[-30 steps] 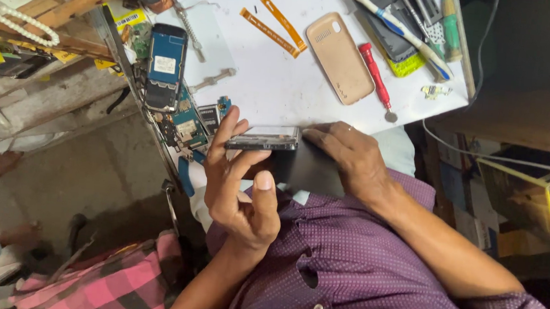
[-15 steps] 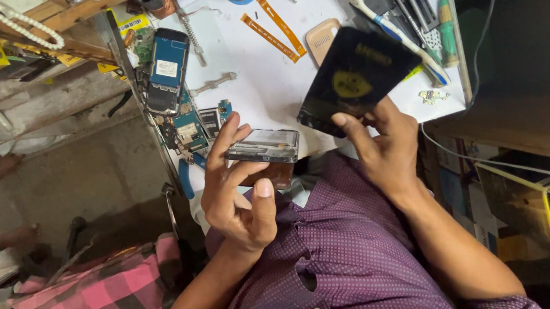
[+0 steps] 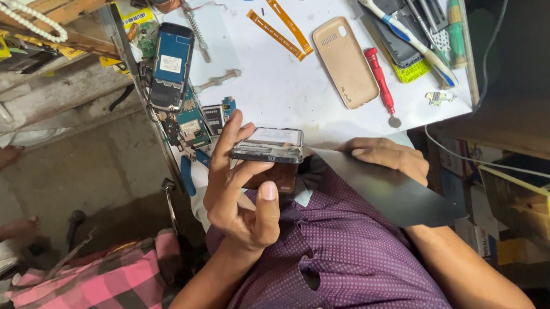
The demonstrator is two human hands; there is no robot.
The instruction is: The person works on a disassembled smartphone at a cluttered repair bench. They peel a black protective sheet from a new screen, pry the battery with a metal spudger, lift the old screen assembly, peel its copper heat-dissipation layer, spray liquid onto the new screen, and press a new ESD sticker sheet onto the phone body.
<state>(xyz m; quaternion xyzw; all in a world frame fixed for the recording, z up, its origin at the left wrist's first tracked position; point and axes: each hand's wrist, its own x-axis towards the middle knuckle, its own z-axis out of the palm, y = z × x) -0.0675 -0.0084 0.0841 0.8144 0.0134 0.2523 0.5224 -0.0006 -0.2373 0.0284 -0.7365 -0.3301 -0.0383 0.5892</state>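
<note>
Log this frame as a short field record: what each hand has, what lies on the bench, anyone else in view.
left hand: grips a phone body by its edges, held above the lap
right hand: rests on a thin dark panel at the bench edge
bench: white top with a beige back cover, red screwdriver, two orange flex strips, toothbrush
bench left edge: blue opened phone, circuit boards
other people: a hand and a foot at the far left
</note>
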